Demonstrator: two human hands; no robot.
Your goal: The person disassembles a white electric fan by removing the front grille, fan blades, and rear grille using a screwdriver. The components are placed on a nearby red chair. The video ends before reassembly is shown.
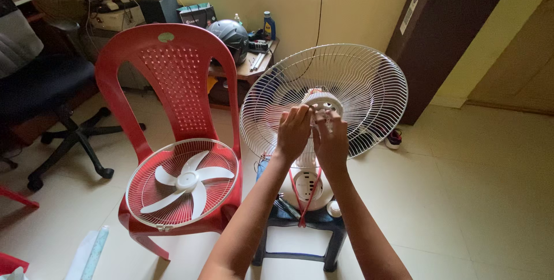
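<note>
Both hands' fingers [316, 119] pinch the white fan hub [323, 103]; green sticker [165, 37] tops red chair [173, 84].

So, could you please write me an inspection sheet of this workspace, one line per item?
Surface: small dark stool on a pale tiled floor, carrying the fan body.
Job's things: rear fan guard upright on the motor; front guard with the blade lies on the red chair.
Clutter: helmet and bottle on a side table; white cap on the stool.
Hands: left hand and right hand both at the motor hub; grip unclear.
Cables: red wires hang over the fan body.
Surroundings: office chair, brown cabinet, window.
</note>
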